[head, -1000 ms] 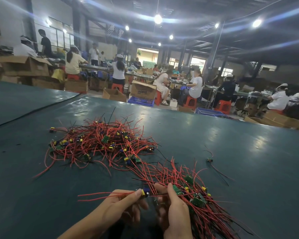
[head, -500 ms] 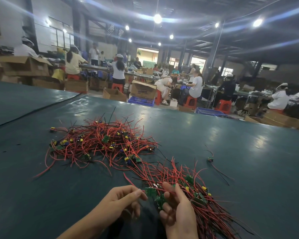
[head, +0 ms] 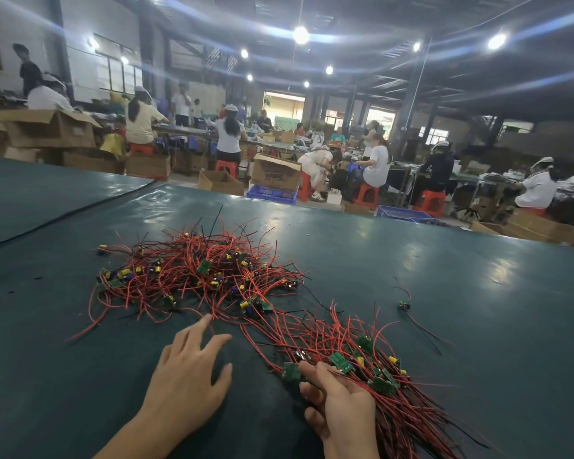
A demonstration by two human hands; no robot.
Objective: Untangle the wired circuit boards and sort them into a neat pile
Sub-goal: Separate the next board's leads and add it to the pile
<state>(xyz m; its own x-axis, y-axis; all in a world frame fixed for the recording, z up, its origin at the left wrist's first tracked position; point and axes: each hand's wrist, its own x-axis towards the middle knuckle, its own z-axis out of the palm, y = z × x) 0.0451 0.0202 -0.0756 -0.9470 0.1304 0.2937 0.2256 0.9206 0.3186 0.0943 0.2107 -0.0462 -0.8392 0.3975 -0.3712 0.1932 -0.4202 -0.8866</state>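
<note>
A tangled heap of small green circuit boards with red and black wires point(head: 196, 273) lies in the middle of the dark green table point(head: 478, 309). Nearer me, to the right, the sorted bundle of boards point(head: 371, 369) lies with its wires running toward the lower right. My right hand point(head: 342, 412) rests on this bundle's left side, fingers curled around boards and wires. My left hand point(head: 186, 376) is open with fingers spread, stretched toward the tangled heap; its fingertip is just short of the nearest wires. It holds nothing.
One stray board with wires point(head: 405, 305) lies alone to the right of the heaps. A seam point(head: 67, 213) crosses the table at the far left. Beyond the far edge stand cardboard boxes point(head: 275, 173), blue crates, red stools and several seated workers.
My left hand has let go of the board it held a second ago and reached forward, open, toward the tangled heap. My right hand has settled onto the sorted bundle.
</note>
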